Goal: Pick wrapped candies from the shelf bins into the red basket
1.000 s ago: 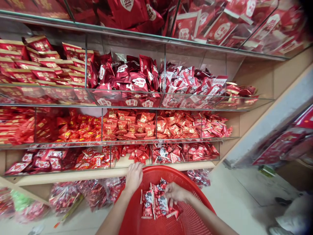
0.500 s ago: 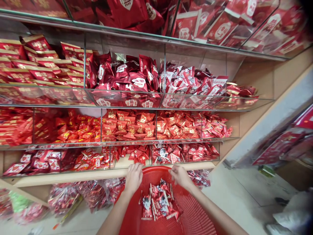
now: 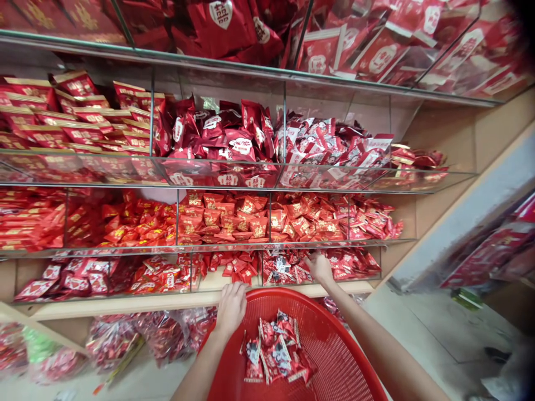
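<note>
A red plastic basket (image 3: 346, 356) with mesh sides sits below me, against the shelf front. Several small red, white and black wrapped packets (image 3: 276, 351) lie in a heap inside it. My left hand (image 3: 232, 306) is closed over the basket's far left rim, close to the shelf's wooden edge. Reaching over the far rim, my right hand (image 3: 321, 268) is among the packets of the lowest shelf, with curled fingers. Beside its fingertips is a bin of red, white and black packets (image 3: 281, 268); whether a packet is between the fingers is hidden.
Glass-fronted shelves (image 3: 225, 245) hold many red and gold packets in divided bins. Larger red bags (image 3: 225, 28) fill the top shelf. Plastic bags of packets (image 3: 112, 340) stand beneath the lowest shelf. Tiled floor (image 3: 422, 323) shows at the right, along with red hanging goods (image 3: 485, 256).
My right hand has left the basket's rim area and moved up and forward to the lowest shelf's bins. My left hand stays at the rim. The view has shifted slightly.
</note>
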Tool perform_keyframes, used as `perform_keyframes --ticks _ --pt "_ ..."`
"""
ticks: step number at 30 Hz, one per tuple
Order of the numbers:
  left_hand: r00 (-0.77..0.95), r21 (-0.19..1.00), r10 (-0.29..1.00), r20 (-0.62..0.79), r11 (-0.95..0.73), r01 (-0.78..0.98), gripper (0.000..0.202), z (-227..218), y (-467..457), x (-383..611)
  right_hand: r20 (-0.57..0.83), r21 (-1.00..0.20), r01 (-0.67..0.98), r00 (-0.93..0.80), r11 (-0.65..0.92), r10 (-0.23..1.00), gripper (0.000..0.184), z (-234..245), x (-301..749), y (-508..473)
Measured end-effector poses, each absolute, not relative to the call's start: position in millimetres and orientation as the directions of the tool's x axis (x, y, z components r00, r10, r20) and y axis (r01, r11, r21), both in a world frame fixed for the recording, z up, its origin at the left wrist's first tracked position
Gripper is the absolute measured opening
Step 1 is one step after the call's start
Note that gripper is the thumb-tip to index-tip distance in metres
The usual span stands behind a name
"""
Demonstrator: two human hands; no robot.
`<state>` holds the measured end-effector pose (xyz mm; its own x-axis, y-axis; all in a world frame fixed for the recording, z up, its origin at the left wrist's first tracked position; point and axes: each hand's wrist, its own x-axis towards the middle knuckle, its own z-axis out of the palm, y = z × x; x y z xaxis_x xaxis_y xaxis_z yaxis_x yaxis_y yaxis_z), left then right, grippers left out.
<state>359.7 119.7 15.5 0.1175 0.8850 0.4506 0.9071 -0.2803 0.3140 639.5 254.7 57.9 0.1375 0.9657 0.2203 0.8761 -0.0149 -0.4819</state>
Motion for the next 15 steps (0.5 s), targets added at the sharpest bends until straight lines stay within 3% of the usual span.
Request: perform_keyframes --ticks 5,15 --pt "0.106 0.316 0.878 0.466 -0.277 0.907 0.031 16 119 360 0.182 -0.643 0.766 0.132 0.016 0.974 0.023 53 639 255" --pt "0.119 0.300 0.881 0.457 -0.279 0.912 0.032 16 120 361 0.119 -0.867 0.497 0.157 0.026 0.980 0.048 71 651 234"
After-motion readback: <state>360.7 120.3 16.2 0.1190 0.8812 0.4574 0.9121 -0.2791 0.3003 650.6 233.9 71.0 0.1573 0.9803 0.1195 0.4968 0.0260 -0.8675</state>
